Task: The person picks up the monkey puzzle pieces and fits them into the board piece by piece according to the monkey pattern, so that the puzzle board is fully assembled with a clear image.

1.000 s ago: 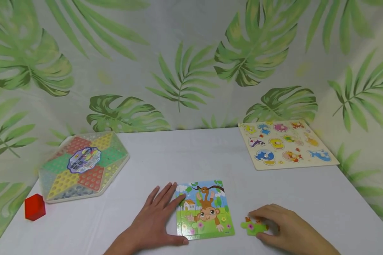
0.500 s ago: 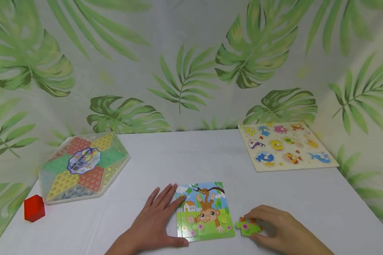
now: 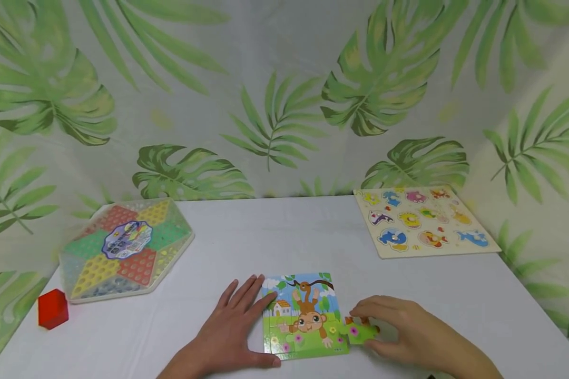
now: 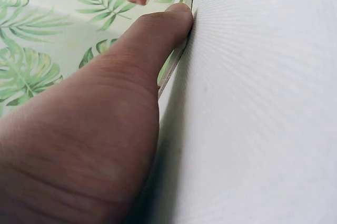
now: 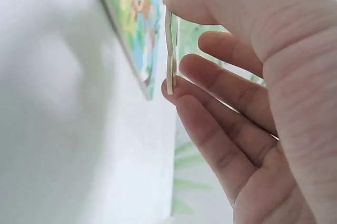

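A square jigsaw puzzle (image 3: 308, 308) with a monkey hanging from a branch lies on the white table near its front. My left hand (image 3: 234, 329) rests spread along the puzzle's left side, its thumb at the lower left corner. My right hand (image 3: 403, 331) pinches a jigsaw piece (image 3: 360, 336), green with a pink flower and brown bits, close beside the puzzle's lower right edge. Whether piece and puzzle touch is hard to tell. In the right wrist view the thin piece (image 5: 169, 50) is seen edge-on between thumb and fingers, raised off the table, with the puzzle (image 5: 131, 13) beyond.
A hexagonal Chinese checkers board (image 3: 123, 250) lies at the back left, a red block (image 3: 53, 309) in front of it. At the back right lies a wooden sea-animal peg puzzle (image 3: 422, 223). A leaf-patterned cloth (image 3: 284, 105) hangs behind the table.
My right hand has moved left with the jigsaw piece, bringing it up to the puzzle's right edge. The left hand has stayed in place on the puzzle. The head view has shifted slightly.
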`<action>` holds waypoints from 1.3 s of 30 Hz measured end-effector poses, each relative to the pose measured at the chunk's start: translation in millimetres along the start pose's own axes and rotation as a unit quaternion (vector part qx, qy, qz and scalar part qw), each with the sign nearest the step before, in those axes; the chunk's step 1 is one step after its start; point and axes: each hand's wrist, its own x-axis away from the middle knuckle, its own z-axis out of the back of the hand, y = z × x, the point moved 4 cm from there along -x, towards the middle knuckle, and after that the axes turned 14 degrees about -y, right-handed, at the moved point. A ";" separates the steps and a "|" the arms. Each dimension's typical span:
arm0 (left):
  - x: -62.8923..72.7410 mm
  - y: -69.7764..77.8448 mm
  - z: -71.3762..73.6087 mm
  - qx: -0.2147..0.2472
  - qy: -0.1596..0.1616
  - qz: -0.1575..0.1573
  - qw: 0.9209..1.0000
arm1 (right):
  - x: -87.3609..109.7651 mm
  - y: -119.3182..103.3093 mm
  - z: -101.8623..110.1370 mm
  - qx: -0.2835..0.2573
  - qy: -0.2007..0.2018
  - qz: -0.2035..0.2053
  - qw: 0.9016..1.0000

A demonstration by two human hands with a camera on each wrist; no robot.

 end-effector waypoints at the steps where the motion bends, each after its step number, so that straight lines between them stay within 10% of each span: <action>1: 0.0 0.0 -0.2 0.003 -0.003 0.001 1.000 | -2.5 -0.8 1.4 -0.001 -0.004 0.002 1.000; 24: 0.3 0.0 0.4 0.010 -0.004 0.002 1.000 | -51.8 -24.0 27.1 0.042 0.012 0.103 0.994; 39: -1.0 0.3 -0.3 0.003 -0.007 0.004 1.000 | -63.6 -31.8 -5.0 0.064 0.006 0.126 0.990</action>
